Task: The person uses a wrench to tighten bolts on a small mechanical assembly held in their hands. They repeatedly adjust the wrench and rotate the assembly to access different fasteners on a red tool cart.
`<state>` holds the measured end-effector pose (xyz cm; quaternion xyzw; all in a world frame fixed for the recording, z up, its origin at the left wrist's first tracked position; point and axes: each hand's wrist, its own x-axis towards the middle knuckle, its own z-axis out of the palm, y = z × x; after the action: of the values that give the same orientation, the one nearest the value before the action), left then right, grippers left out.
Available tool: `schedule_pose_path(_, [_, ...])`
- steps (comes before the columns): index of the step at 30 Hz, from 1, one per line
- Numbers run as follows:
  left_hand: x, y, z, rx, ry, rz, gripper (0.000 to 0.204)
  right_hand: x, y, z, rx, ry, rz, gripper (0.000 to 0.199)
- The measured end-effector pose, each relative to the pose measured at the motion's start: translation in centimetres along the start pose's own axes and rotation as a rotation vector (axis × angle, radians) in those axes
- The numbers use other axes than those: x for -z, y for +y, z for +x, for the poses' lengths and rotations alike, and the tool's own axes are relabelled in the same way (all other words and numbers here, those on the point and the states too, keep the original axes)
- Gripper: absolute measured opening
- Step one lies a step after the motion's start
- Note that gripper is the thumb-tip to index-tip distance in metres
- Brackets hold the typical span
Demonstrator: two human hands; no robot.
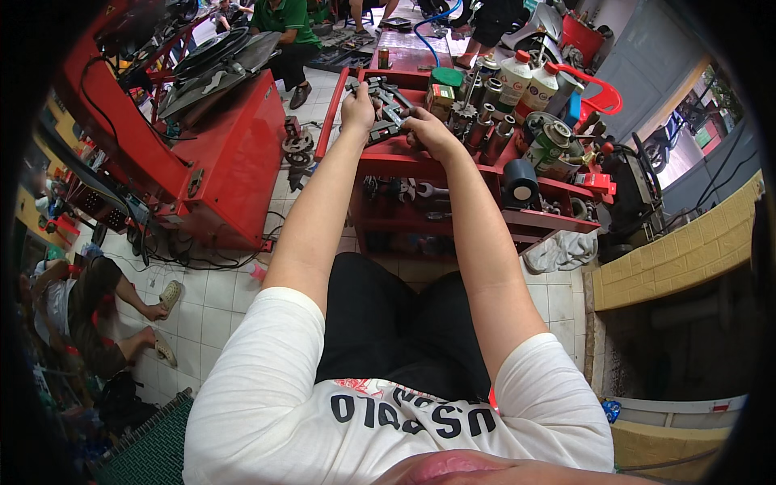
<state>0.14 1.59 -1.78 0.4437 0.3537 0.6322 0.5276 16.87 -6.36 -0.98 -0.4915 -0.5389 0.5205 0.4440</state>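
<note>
Both my arms stretch out over the top tray of a red tool cart [396,153]. My left hand [358,111] is closed at the tray's left side, thumb up, against a cluster of dark grey metal tool parts [392,111]. At the right side of that cluster my right hand [432,134] is bent over, its fingers curled and pressed together. Small and crowded, the metal parts do not show their exact kind. What lies inside each hand's grip is mostly hidden by the fingers.
Right of my hands stand several metal sockets [491,133], white bottles with red caps [539,87] and a green spray can [548,144]. A red machine [214,162] is at the left. People sit at the far left and at the back. A grey cloth [559,251] lies beside the cart.
</note>
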Motion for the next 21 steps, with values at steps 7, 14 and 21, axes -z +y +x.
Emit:
schedule_pose_path(7, [-0.3, 0.0, -0.1, 0.002, -0.013, 0.002, 0.05, 0.4, 0.7, 0.5, -0.001, -0.035, -0.058, 0.026])
schedule_pose_path(14, [-0.8, 0.0, -0.3, -0.005, -0.034, -0.009, 0.049, 0.8, 1.3, 1.0, -0.058, 0.033, -0.076, 0.039])
schedule_pose_path(21, [-0.5, -0.1, -0.2, 0.003, -0.028, -0.028, 0.048, 0.0, 0.7, 0.6, -0.047, 0.059, -0.036, 0.027])
